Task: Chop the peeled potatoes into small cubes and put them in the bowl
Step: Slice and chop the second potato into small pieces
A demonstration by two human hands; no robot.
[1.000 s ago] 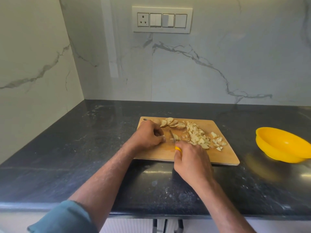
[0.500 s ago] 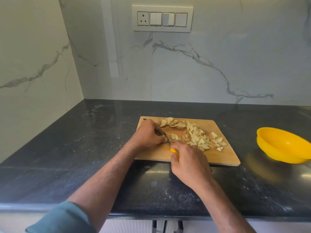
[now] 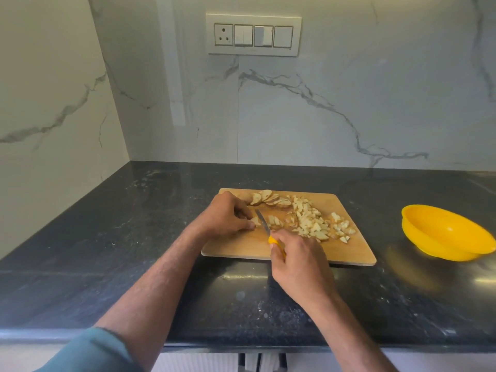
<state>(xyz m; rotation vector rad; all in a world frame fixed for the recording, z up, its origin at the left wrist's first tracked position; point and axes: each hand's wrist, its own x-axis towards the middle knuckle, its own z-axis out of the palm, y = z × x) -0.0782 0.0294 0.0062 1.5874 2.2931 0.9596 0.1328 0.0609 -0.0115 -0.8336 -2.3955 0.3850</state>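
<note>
Pale potato piece [image 3: 256, 220] pinned under left hand [image 3: 226, 218], touching knife [image 3: 263, 224]

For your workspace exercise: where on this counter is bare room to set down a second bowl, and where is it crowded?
Free: the dark counter left of the chopping board, the strip between board and yellow bowl, and behind the board by the wall. Crowded: the board, with both hands, knife and potato pieces.

dark stone countertop [image 3: 107, 264], marble-look wall [image 3: 349, 103]
switch plate [image 3: 253, 34] mounted on wall, well above and behind the gripped area; one socket, three switches.
</note>
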